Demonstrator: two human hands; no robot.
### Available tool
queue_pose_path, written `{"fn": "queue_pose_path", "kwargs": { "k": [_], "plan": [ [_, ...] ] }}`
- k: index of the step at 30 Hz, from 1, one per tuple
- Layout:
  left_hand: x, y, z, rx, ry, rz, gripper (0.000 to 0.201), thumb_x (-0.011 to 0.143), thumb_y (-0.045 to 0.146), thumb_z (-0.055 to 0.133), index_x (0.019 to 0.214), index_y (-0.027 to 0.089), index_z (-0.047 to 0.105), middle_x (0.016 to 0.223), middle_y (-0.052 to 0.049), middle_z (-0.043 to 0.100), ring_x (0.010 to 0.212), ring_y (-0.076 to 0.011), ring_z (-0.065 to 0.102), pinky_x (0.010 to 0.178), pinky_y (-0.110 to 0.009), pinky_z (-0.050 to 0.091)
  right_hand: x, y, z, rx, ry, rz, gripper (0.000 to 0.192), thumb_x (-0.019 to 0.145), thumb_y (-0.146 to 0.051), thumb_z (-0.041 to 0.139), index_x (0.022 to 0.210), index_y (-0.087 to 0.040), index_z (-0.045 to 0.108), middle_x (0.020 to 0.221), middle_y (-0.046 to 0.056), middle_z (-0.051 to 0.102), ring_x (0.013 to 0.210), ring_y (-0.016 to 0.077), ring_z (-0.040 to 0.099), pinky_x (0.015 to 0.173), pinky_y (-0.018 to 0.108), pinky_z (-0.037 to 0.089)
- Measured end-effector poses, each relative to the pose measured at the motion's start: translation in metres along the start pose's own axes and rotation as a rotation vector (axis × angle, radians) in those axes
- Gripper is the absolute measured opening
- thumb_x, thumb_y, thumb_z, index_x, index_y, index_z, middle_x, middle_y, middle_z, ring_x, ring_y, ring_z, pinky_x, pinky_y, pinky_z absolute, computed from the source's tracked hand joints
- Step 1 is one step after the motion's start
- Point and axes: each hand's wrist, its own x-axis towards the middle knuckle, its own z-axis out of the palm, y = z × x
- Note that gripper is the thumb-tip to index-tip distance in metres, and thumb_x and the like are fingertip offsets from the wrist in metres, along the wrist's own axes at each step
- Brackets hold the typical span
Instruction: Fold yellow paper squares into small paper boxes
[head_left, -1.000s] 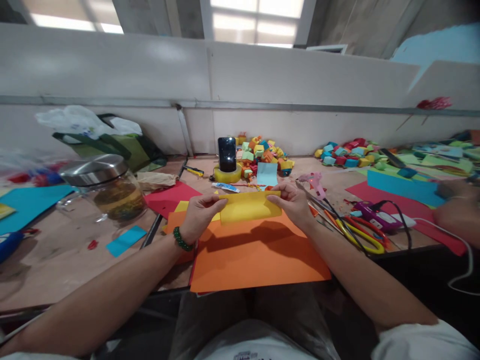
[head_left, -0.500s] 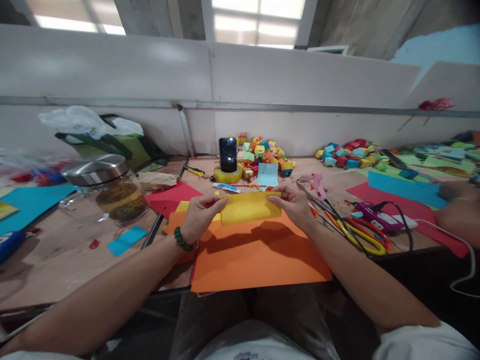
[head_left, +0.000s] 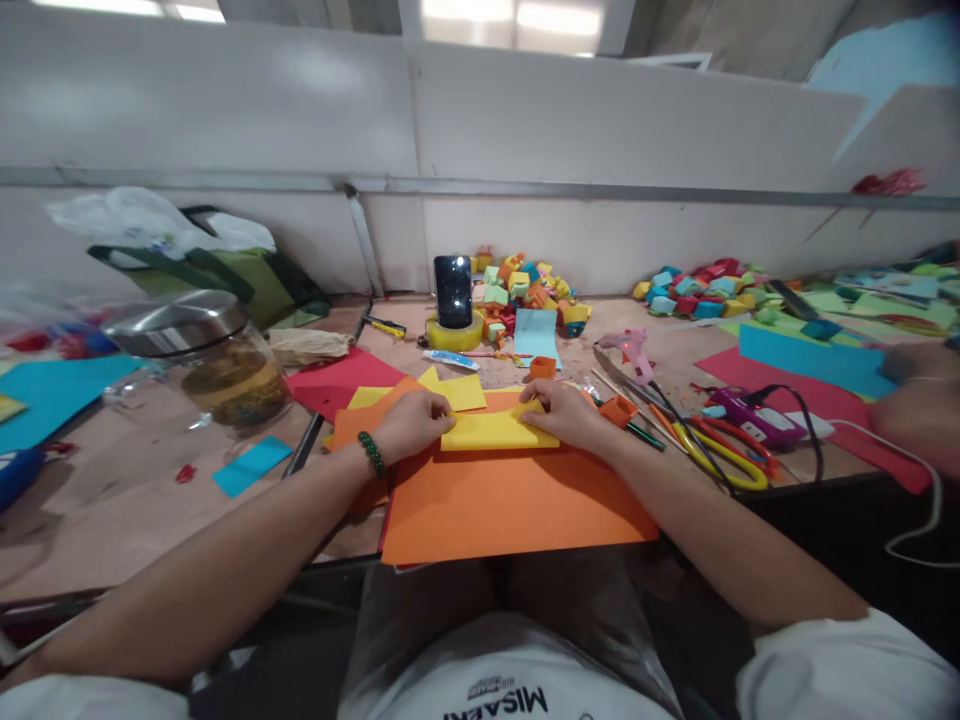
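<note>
A strip of yellow paper [head_left: 495, 431], with a fold along its near edge, lies on a large orange sheet [head_left: 517, 510]. My left hand [head_left: 417, 424], a green bead bracelet at its wrist, pinches the strip's left end. At the right end, my right hand [head_left: 564, 412] grips it between bent fingers and thumb. Beyond the strip lie yellow paper pieces [head_left: 459, 391]. Two small orange paper boxes are near my right hand: one box [head_left: 542, 367] behind it, another box [head_left: 618, 411] to its right.
A glass jar of tea [head_left: 217, 375] stands at left. A phone [head_left: 453, 292] leans on a tape roll [head_left: 454, 333]. A pink glue gun [head_left: 630, 352] and yellow-handled scissors [head_left: 724, 465] lie right. Another person's hand [head_left: 922, 405] is at far right.
Both hands have lowered the yellow paper from above the orange sheet onto it, and it now looks narrower. The view has tilted down slightly.
</note>
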Motion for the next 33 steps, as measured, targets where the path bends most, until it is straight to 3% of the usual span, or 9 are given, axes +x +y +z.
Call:
{"fn": "queue_pose_path", "kwargs": {
  "k": [5,10,14,18,21,24,26,29,33],
  "plan": [
    [0.008,-0.007,-0.003,0.106,-0.014,0.063,0.041,0.071,0.034,0.064,0.108,0.018,0.067,0.079,-0.003,0.064,0.069,-0.0174,0.058,0.062,-0.027,0.043,-0.002,-0.007,-0.001,-0.116,-0.075,0.024,0.027,0.074,-0.02,0.062,0.101,-0.018,0.062,0.079,0.001,0.059,0.068,0.0145,0.053,0.062,0.024,0.037],
    [0.015,-0.009,-0.007,0.083,-0.057,0.316,0.03,0.078,0.027,0.055,0.101,0.021,0.074,0.096,-0.006,0.065,0.09,-0.0188,0.06,0.084,-0.03,0.049,-0.003,-0.01,-0.002,-0.129,-0.102,0.037,0.031,0.076,-0.019,0.061,0.106,-0.016,0.061,0.075,0.0,0.058,0.066,0.0137,0.051,0.061,0.023,0.036],
    [0.001,0.012,-0.018,0.102,-0.034,0.444,0.043,0.077,0.012,0.041,0.102,0.021,0.075,0.107,-0.007,0.067,0.101,-0.0205,0.059,0.095,-0.034,0.045,-0.002,-0.006,0.0,-0.074,-0.076,0.028,0.029,0.075,-0.02,0.061,0.103,-0.017,0.061,0.074,0.0,0.058,0.065,0.0133,0.052,0.06,0.023,0.036],
    [-0.016,0.033,-0.026,0.106,-0.106,0.537,0.038,0.085,0.021,0.04,0.1,0.021,0.075,0.113,-0.007,0.07,0.104,-0.0238,0.06,0.099,-0.039,0.042,0.0,0.0,0.003,-0.015,-0.074,-0.007,0.027,0.073,-0.019,0.061,0.1,-0.017,0.061,0.066,-0.003,0.056,0.061,0.0132,0.05,0.059,0.024,0.036],
    [-0.014,0.03,-0.022,-0.01,0.012,0.457,0.037,0.088,0.043,0.047,0.097,0.02,0.074,0.109,-0.009,0.071,0.102,-0.0253,0.06,0.092,-0.037,0.045,0.0,0.005,0.005,0.087,0.025,-0.077,0.023,0.073,-0.023,0.062,0.096,-0.018,0.06,0.072,-0.001,0.059,0.065,0.0141,0.053,0.062,0.025,0.04],
    [-0.003,0.016,-0.015,-0.184,0.246,0.224,0.049,0.073,0.054,0.064,0.106,0.018,0.07,0.107,-0.01,0.068,0.099,-0.0254,0.059,0.083,-0.035,0.048,-0.001,0.008,0.006,0.24,0.216,-0.183,0.023,0.077,-0.031,0.063,0.096,-0.02,0.059,0.085,0.003,0.065,0.074,0.016,0.059,0.068,0.028,0.046],
    [0.002,0.007,-0.014,-0.361,0.209,0.076,0.056,0.065,0.054,0.071,0.107,0.017,0.068,0.097,-0.008,0.068,0.087,-0.0217,0.06,0.072,-0.031,0.049,-0.003,0.008,0.005,0.32,0.32,-0.232,0.025,0.079,-0.036,0.065,0.097,-0.02,0.059,0.088,0.004,0.066,0.077,0.0165,0.061,0.071,0.03,0.048],
    [0.001,0.004,-0.016,-0.63,0.072,-0.05,0.047,0.061,0.051,0.075,0.09,0.015,0.068,0.079,-0.003,0.064,0.071,-0.0146,0.057,0.062,-0.025,0.044,-0.006,0.006,0.003,0.359,0.448,-0.278,0.024,0.079,-0.039,0.068,0.094,-0.021,0.059,0.086,0.004,0.067,0.074,0.0163,0.062,0.07,0.031,0.05],
    [-0.008,0.014,-0.018,-0.752,0.141,-0.034,0.038,0.059,0.048,0.076,0.065,0.015,0.06,0.063,0.003,0.054,0.062,-0.01,0.048,0.06,-0.024,0.038,-0.008,0.002,0.0,0.338,0.532,-0.299,0.026,0.078,-0.044,0.069,0.09,-0.022,0.061,0.087,0.004,0.068,0.076,0.0176,0.063,0.07,0.032,0.053]
  ]
}}
